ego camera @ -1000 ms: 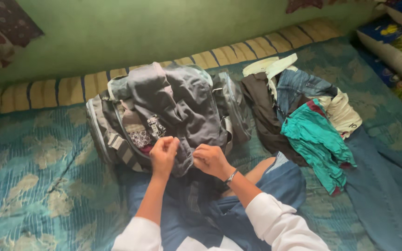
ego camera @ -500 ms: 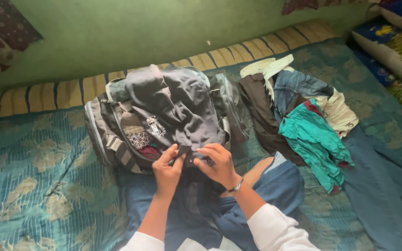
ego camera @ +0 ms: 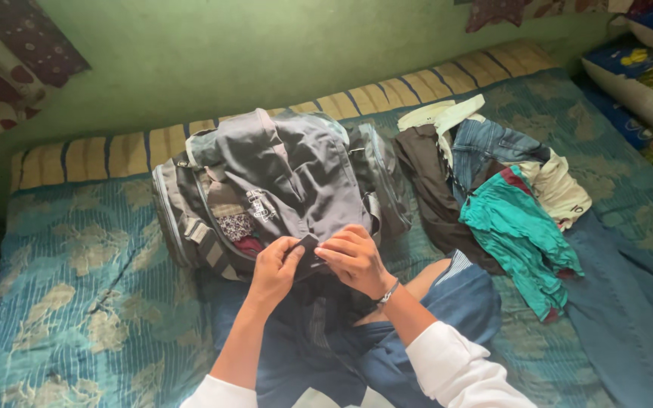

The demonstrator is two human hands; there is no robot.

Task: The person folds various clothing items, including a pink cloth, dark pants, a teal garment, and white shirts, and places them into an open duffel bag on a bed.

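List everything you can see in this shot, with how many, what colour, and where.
duffel bag: one, grey with striped straps, open, centre of the bed
grey garment: one, draped over the bag, near edge in both hands
bedspread: one, teal with pale leaf pattern, covering the bed
clothes pile: one heap, brown, denim, cream, right of the bag
teal garment: one, on the pile's near side
wall: green, behind the bed
left hand: pinching the garment edge
right hand: pinching beside it, bracelet at the wrist
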